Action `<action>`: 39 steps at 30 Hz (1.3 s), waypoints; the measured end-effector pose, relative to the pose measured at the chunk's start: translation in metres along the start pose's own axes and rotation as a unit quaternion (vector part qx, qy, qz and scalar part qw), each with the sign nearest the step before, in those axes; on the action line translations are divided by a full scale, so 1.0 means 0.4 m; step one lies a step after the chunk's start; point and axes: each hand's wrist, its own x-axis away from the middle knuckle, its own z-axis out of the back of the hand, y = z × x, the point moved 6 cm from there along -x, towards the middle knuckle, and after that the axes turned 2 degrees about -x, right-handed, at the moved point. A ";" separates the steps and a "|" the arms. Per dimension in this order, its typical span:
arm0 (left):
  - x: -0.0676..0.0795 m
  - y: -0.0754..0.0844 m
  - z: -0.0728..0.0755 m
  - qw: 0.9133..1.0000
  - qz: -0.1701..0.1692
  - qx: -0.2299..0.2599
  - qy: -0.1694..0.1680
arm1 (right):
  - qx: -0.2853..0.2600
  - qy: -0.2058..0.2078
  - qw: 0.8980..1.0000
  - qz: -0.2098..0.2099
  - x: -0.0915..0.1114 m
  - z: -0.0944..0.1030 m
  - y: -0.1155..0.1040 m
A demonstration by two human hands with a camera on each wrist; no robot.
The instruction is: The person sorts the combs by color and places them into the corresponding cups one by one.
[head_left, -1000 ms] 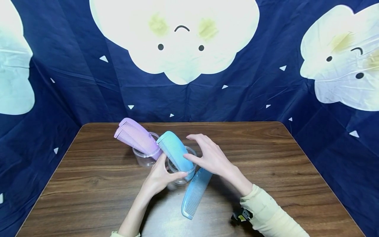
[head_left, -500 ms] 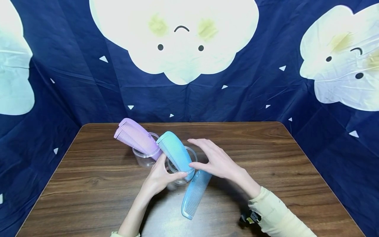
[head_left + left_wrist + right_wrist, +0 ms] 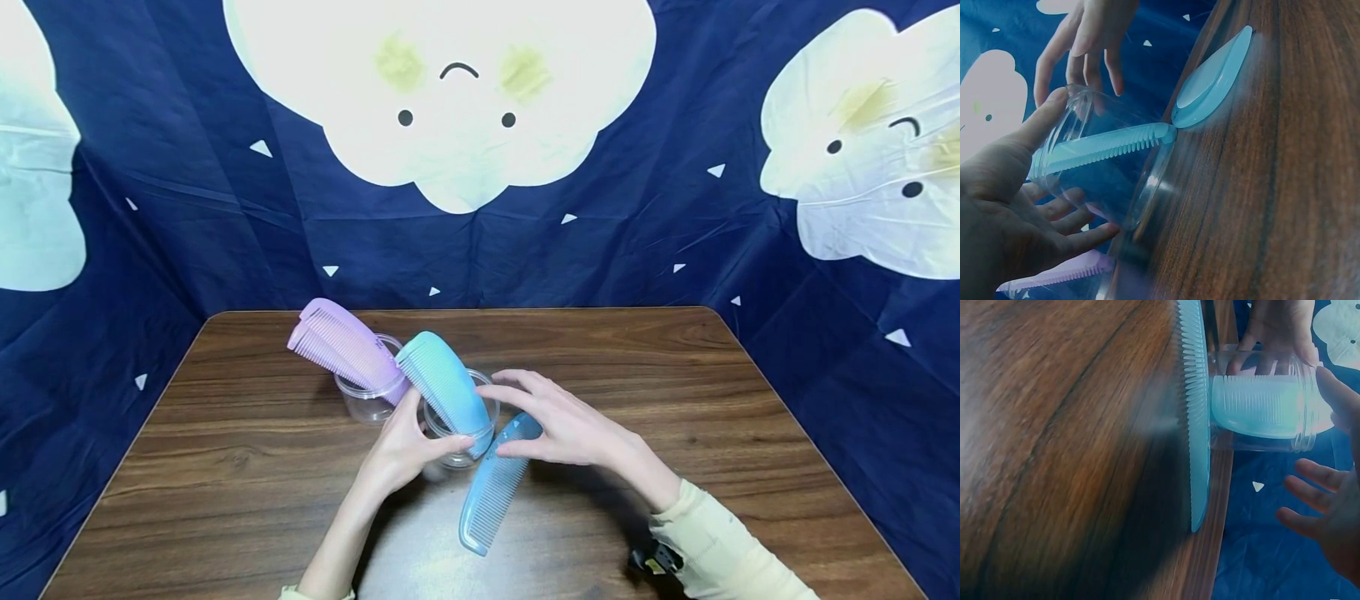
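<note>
Two blue combs (image 3: pixel 491 487), two purple combs (image 3: pixel 341 346), two clear cups (image 3: pixel 366 400).

The left hand (image 3: pixel 1004 212) curls its thumb and fingers round a clear plastic jar (image 3: pixel 1100 169) standing on the wooden table (image 3: pixel 1272 175) — inside it a teal comb (image 3: pixel 1107 147). Just beside the jar lies a blue comb (image 3: pixel 1213 81) (flat on the wood). The right hand (image 3: pixel 1088 37) hovers above the jar's rim, fingers spread — a lilac comb (image 3: pixel 1060 275) shows at the bottom edge
</note>
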 end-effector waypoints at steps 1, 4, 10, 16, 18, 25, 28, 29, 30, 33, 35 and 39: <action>0.000 0.000 0.001 1.000 0.000 -0.001 0.001 | -0.003 -0.008 1.000 0.000 0.003 -0.002 -0.001; 0.000 0.000 0.001 1.000 0.000 -0.002 0.001 | -0.017 -0.039 0.999 -0.001 0.013 -0.008 -0.004; -0.001 0.000 0.002 1.000 -0.001 -0.007 0.001 | -0.020 -0.084 0.996 0.008 0.030 -0.017 -0.010; 0.000 -0.001 0.003 1.000 0.002 -0.009 0.001 | -0.021 -0.087 0.996 0.005 0.042 -0.013 -0.013; 0.001 -0.002 0.003 1.000 0.008 -0.011 0.001 | -0.020 -0.091 0.996 0.009 0.047 -0.011 -0.015; 0.000 -0.004 0.003 1.000 0.015 -0.023 0.003 | -0.045 -0.114 0.992 0.020 0.062 -0.004 -0.023; 0.000 -0.004 0.004 1.000 0.011 -0.019 0.003 | -0.042 -0.115 0.992 0.036 0.063 -0.009 -0.024; 0.000 -0.004 0.004 1.000 0.010 -0.016 0.003 | -0.037 -0.114 0.992 0.043 0.062 -0.012 -0.025; 0.000 -0.003 0.004 1.000 0.007 -0.013 0.003 | -0.032 -0.112 0.992 0.050 0.061 -0.015 -0.026; -0.001 -0.003 0.004 1.000 0.003 -0.009 0.003 | -0.015 -0.112 0.992 0.064 0.058 -0.028 -0.026; -0.001 -0.003 0.004 1.000 0.003 -0.012 0.003 | -0.006 -0.113 0.991 0.065 0.056 -0.036 -0.025; -0.001 -0.004 0.003 1.000 0.006 -0.023 0.005 | 0.015 -0.119 0.991 0.058 0.054 -0.054 -0.020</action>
